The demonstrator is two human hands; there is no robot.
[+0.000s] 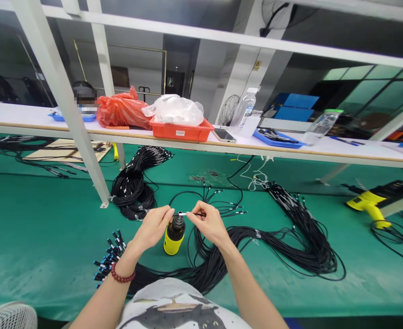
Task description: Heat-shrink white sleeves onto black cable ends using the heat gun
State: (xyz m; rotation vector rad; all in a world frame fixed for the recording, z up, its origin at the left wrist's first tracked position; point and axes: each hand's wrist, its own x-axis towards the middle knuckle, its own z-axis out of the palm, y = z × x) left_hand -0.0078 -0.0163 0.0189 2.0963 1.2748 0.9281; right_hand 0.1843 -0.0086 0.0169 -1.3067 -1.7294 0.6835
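Between my two hands a black cable with a short white sleeve (pixel 181 214) is stretched level, just over the nozzle of an upright yellow and black heat gun (pixel 174 241). My left hand (pixel 154 225) pinches the cable left of the sleeve. On the other side my right hand (pixel 209 222) grips it between thumb and fingers. A thick bundle of black cables (pixel 218 267) lies in front of me and curves off to the right. Its blue-tipped ends (pixel 110 256) fan out by my left forearm.
Another cable coil (pixel 135 194) rests beside the white shelf post (pixel 97 178). A second yellow heat gun (pixel 369 203) lies at the right. On the shelf stand a red tray (pixel 182 131), a blue tray (pixel 278 139), a phone (pixel 224 135) and a bottle (pixel 246 109).
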